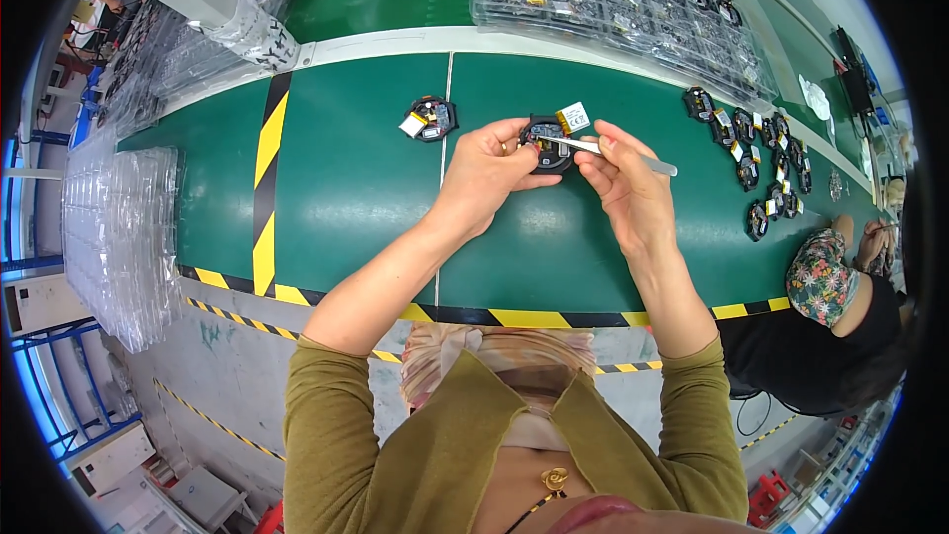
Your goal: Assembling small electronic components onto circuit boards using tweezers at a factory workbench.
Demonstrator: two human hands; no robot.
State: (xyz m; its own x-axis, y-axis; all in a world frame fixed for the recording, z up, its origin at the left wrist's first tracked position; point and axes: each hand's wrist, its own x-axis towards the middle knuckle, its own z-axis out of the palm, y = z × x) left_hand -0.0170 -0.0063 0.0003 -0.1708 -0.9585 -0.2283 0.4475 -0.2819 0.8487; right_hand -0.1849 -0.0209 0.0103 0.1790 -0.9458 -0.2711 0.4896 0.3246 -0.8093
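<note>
Your left hand [486, 173] has the round black case [550, 160] gripped at its left side, thumb over the face of it and fingers along the edge. Your right hand [628, 178] is grasping the metal tweezers [643, 160], pinched between thumb and fingers, with the tips pointing left over the small parts inside the case. Whether those tips are clamped on anything is too small to tell.

The case is right between your two hands, over the green table [346, 227], its open face toward you. A flat white battery [573, 118] sticks out at its upper right, near your right fingertips.

Just to the left of your hands lies a second case [435, 120] — also open, with a white battery at its lower left. Over on the right of the table there is a loose cluster of cases [747, 174], near another person's flowered sleeve [822, 277]. Clear trays [618, 15] full of parts sit beyond your work, and a stack of clear plastic trays [119, 227] stands at the far left.
</note>
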